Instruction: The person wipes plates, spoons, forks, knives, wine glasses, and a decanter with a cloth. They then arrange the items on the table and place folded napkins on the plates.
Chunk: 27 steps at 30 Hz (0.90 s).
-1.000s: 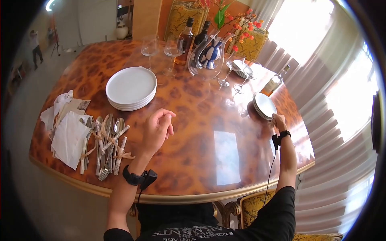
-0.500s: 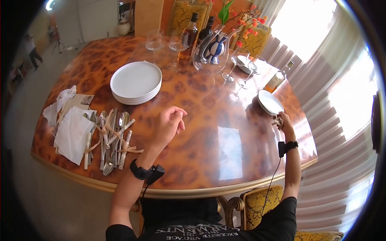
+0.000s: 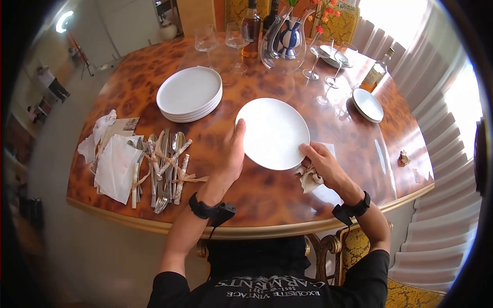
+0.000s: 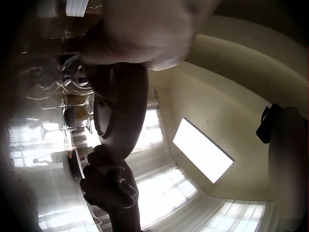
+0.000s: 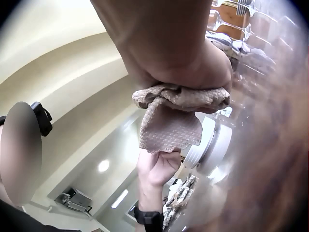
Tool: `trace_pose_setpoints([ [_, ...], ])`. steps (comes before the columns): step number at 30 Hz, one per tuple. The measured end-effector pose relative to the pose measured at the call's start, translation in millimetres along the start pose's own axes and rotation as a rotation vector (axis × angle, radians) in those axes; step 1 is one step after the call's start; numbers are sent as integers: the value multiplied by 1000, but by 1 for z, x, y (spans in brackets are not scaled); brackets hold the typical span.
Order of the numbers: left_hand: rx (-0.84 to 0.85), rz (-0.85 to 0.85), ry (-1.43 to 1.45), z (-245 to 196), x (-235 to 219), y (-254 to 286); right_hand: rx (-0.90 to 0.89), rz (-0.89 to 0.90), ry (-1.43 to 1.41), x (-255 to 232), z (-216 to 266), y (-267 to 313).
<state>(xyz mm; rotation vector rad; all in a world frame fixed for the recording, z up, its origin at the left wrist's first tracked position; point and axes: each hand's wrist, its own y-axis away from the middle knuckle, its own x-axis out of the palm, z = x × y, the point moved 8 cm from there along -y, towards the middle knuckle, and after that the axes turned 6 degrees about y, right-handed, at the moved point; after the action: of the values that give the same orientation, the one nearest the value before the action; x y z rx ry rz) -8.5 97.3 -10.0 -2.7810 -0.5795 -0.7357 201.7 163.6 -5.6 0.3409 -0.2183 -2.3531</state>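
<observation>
A round white plate is held between both hands over the middle of the table, its face tipped up. My left hand grips its left edge, thumb along the rim. At the lower right edge, my right hand pinches the rim with the thumb on top. A crumpled beige cloth hangs from that same hand under the plate; the right wrist view shows this textured cloth bunched in the fingers. On the right stands a small stack of white plates.
Larger stacked plates stand at left-centre. Near the left edge lie napkins and ribbon-tied cutlery. Wine glasses, a glass decanter and bottles line the back; another bottle stands right. A crumpled brown scrap lies far right.
My right hand has brought the plate and cloth from the right-hand stack to the middle. My left hand, loosely curled before, now holds the plate's left edge. The head view has shifted.
</observation>
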Motion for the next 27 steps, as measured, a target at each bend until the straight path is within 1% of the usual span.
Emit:
trace_pose_setpoints([
  [2,-28,-13,9,-14,1,4,-59,66,296,0,22,6],
  [4,-54,-25,20,-19,-1,6,-155,-160,177,-38,32,-2],
  [5,-7,0,-58,-24,0,6,-272,-303,14,-56,45,-6],
  [6,37,25,-137,-27,2,7,-325,-355,67,-66,58,-5],
  [7,33,27,-139,-23,1,7,-376,-409,122,-71,78,-1],
  [8,19,24,-110,-15,2,6,-466,-449,127,-68,89,-2],
  [10,-5,31,-88,-6,8,8,-757,-488,492,-26,116,-5],
  [12,69,72,-52,-11,18,9,-866,-300,630,29,123,-6],
  [14,53,62,-68,-15,13,9,-940,-264,1094,87,103,-11],
  [15,57,27,-35,-18,12,10,-937,-263,1087,87,101,-10],
  [17,48,4,9,-29,17,14,-967,8,1071,101,94,-5],
  [18,43,-18,59,-32,17,15,-965,15,1070,97,95,0],
  [20,56,-33,39,-34,13,14,-1057,287,1052,95,92,22],
  [21,130,6,-36,-40,15,13,-1012,336,1106,87,85,24],
  [22,203,44,-111,-45,18,13,-1010,338,1104,79,83,25],
  [23,233,53,-205,-46,17,12,-1038,236,1179,67,86,22],
  [24,227,51,-204,-43,18,14,-1063,133,1252,57,89,19],
  [25,225,79,-222,-43,26,18,-1027,-4,1346,46,90,11],
  [26,224,109,-241,-43,33,20,-992,-139,1336,36,95,5],
  [27,172,111,-253,-31,30,19,-967,-201,1334,34,96,0],
])
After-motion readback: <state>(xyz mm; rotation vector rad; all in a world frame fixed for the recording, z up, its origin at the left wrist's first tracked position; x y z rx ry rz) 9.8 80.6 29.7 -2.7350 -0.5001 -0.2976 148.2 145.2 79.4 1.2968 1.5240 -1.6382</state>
